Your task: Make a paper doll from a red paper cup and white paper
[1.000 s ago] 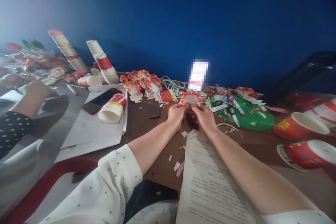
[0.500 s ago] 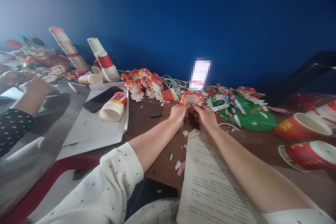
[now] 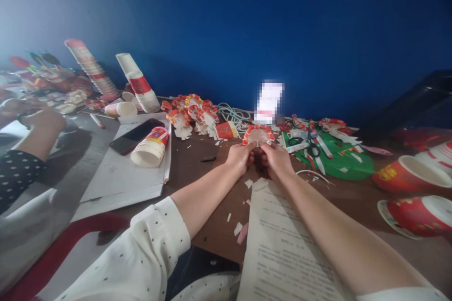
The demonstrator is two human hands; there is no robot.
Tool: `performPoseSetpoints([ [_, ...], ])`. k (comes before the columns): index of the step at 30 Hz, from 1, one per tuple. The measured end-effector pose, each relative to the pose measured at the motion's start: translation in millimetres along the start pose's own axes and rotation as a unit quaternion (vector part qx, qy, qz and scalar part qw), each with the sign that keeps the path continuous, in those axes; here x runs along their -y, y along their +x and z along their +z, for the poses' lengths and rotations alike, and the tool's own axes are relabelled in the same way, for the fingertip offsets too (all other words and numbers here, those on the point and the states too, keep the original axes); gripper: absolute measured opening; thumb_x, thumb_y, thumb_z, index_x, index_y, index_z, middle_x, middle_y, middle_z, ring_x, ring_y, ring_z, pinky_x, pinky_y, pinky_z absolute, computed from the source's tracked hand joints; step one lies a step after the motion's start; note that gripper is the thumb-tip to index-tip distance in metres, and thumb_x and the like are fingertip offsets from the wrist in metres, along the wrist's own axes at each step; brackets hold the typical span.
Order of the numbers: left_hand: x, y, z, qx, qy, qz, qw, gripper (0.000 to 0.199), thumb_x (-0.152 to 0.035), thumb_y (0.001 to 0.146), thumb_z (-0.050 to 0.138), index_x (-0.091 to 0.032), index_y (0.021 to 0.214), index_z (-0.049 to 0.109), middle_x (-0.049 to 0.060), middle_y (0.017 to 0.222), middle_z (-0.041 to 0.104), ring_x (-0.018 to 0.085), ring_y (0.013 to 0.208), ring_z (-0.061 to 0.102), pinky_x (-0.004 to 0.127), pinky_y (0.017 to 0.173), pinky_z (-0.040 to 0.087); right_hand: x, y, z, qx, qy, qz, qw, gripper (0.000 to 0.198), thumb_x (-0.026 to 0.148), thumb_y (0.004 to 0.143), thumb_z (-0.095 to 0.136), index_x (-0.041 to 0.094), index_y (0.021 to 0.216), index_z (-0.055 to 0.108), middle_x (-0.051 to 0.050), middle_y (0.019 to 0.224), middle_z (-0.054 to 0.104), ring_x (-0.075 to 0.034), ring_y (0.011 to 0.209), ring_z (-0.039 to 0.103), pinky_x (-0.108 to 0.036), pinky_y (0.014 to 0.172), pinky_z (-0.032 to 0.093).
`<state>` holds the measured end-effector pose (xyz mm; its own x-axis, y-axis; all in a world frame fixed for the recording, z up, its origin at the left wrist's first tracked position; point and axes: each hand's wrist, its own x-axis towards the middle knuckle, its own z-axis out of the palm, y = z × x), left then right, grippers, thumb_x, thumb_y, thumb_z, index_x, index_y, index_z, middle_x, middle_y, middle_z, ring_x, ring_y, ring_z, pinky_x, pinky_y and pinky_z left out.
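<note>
Between my two hands is a paper cutout [image 3: 259, 135] with a pale middle and a curled red, white and orange fringe, held up above the table. My left hand [image 3: 240, 157] pinches its lower left edge, thumb on the near side. Close beside it, my right hand [image 3: 276, 158] pinches the lower right edge in the same way. The fingers behind the cutout are mostly hidden. Just beyond stands a lit phone [image 3: 269, 102], its screen blurred out. Similar fringed paper cutouts [image 3: 194, 115] lie heaped to the left, beside a piece of red paper cup [image 3: 226, 130].
Printed sheets [image 3: 282, 244] lie under my right forearm. Scissors [image 3: 312, 143] and markers rest on a green sheet [image 3: 348, 167]. Red paper cups [image 3: 411, 174] stand at right. A cup stack [image 3: 150, 147] and dark phone [image 3: 132, 136] lie left, near a co-worker's hand [image 3: 47, 124].
My hands still hold the cutout in nearly the same place. The whole view has shifted slightly, and the co-worker's hand at the left has moved a little.
</note>
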<state>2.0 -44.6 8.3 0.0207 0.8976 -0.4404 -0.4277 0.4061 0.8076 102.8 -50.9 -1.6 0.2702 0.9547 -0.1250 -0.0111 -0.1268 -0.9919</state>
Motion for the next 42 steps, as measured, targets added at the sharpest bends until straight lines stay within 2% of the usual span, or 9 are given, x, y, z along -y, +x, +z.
performPoseSetpoints([
  [3, 0.2, 0.8, 0.4, 0.003, 0.01, 0.01, 1.0, 0.023, -0.023, 0.072, 0.071, -0.013, 0.064, 0.053, -0.003, 0.05, 0.049, 0.004, 0.037, 0.042, 0.017, 0.039, 0.034, 1.5, -4.0, 1.8, -0.015, 0.012, 0.017, 1.0, 0.025, 0.044, 0.067, 0.062, 0.024, 0.06, 0.049, 0.005, 0.042, 0.043, -0.01, 0.035, 0.035, -0.024, 0.033, 0.027],
  [6, -0.6, 0.8, 0.9, -0.009, 0.03, 0.006, 0.999, 0.019, -0.022, 0.073, 0.07, -0.013, 0.067, 0.054, -0.003, 0.049, 0.05, 0.005, 0.039, 0.045, 0.017, 0.042, 0.038, 1.7, -6.3, -0.8, -0.013, -0.011, -0.003, 1.0, 0.027, 0.047, 0.067, 0.064, 0.023, 0.063, 0.053, 0.005, 0.043, 0.045, -0.011, 0.036, 0.039, -0.024, 0.034, 0.029],
  [12, 0.8, 3.5, 0.0, -0.016, 0.052, -0.004, 0.998, 0.022, -0.023, 0.076, 0.066, -0.014, 0.062, 0.051, -0.003, 0.046, 0.047, 0.004, 0.034, 0.041, 0.018, 0.039, 0.029, 1.8, -3.8, -7.5, 0.023, -0.113, -0.054, 0.992, 0.033, 0.051, 0.07, 0.062, 0.022, 0.057, 0.054, 0.002, 0.045, 0.051, -0.013, 0.039, 0.045, -0.025, 0.037, 0.035],
  [16, 1.1, 3.5, 0.0, -0.005, 0.037, 0.002, 0.999, 0.023, -0.021, 0.075, 0.066, -0.013, 0.06, 0.051, -0.003, 0.046, 0.048, 0.004, 0.035, 0.04, 0.017, 0.039, 0.029, 1.5, -2.6, -6.2, 0.027, -0.083, -0.042, 0.995, 0.029, 0.047, 0.07, 0.062, 0.021, 0.061, 0.054, 0.003, 0.047, 0.05, -0.012, 0.04, 0.044, -0.024, 0.038, 0.035],
  [19, 1.2, 3.3, -0.1, -0.002, 0.016, 0.019, 1.0, 0.022, -0.02, 0.074, 0.066, -0.014, 0.059, 0.051, -0.003, 0.046, 0.048, 0.004, 0.036, 0.041, 0.017, 0.039, 0.031, 2.7, -5.2, -4.4, 0.026, -0.088, -0.033, 0.995, 0.032, 0.051, 0.071, 0.061, 0.02, 0.066, 0.058, 0.003, 0.047, 0.05, -0.012, 0.039, 0.044, -0.024, 0.037, 0.034],
  [27, 5.5, 7.4, -1.0, 0.001, 0.024, 0.05, 0.998, 0.023, -0.023, 0.074, 0.066, -0.015, 0.061, 0.049, -0.006, 0.043, 0.043, 0.005, 0.033, 0.04, 0.017, 0.036, 0.031, 0.2, -2.7, -4.3, -0.033, -0.124, -0.103, 0.986, 0.038, 0.054, 0.069, 0.064, 0.018, 0.082, 0.06, -0.001, 0.06, 0.06, -0.015, 0.05, 0.053, -0.027, 0.05, 0.043],
  [33, 5.8, 5.0, -0.4, 0.008, 0.025, 0.053, 0.998, 0.021, -0.022, 0.075, 0.065, -0.015, 0.063, 0.05, -0.006, 0.043, 0.042, 0.004, 0.032, 0.037, 0.017, 0.036, 0.03, 0.3, 0.5, -7.1, -0.078, -0.174, -0.129, 0.973, 0.034, 0.052, 0.071, 0.06, 0.019, 0.067, 0.056, 0.0, 0.056, 0.058, -0.016, 0.055, 0.054, -0.027, 0.056, 0.042],
  [38, 6.4, 4.6, -0.7, 0.009, 0.037, 0.06, 0.997, 0.021, -0.022, 0.075, 0.065, -0.014, 0.062, 0.05, -0.006, 0.044, 0.042, 0.003, 0.032, 0.037, 0.016, 0.036, 0.029, 1.8, 1.7, -6.9, -0.089, -0.162, -0.131, 0.974, 0.03, 0.048, 0.073, 0.057, 0.019, 0.067, 0.055, 0.001, 0.054, 0.057, -0.016, 0.054, 0.053, -0.026, 0.055, 0.04],
  [42, 6.4, 4.1, -0.4, 0.007, 0.05, 0.06, 0.997, 0.021, -0.022, 0.074, 0.066, -0.014, 0.061, 0.051, -0.006, 0.043, 0.042, 0.004, 0.032, 0.037, 0.016, 0.035, 0.028, 4.2, 0.1, -8.3, -0.091, -0.196, -0.13, 0.968, 0.03, 0.048, 0.073, 0.057, 0.019, 0.065, 0.055, 0.0, 0.055, 0.058, -0.017, 0.055, 0.054, -0.027, 0.056, 0.04],
])
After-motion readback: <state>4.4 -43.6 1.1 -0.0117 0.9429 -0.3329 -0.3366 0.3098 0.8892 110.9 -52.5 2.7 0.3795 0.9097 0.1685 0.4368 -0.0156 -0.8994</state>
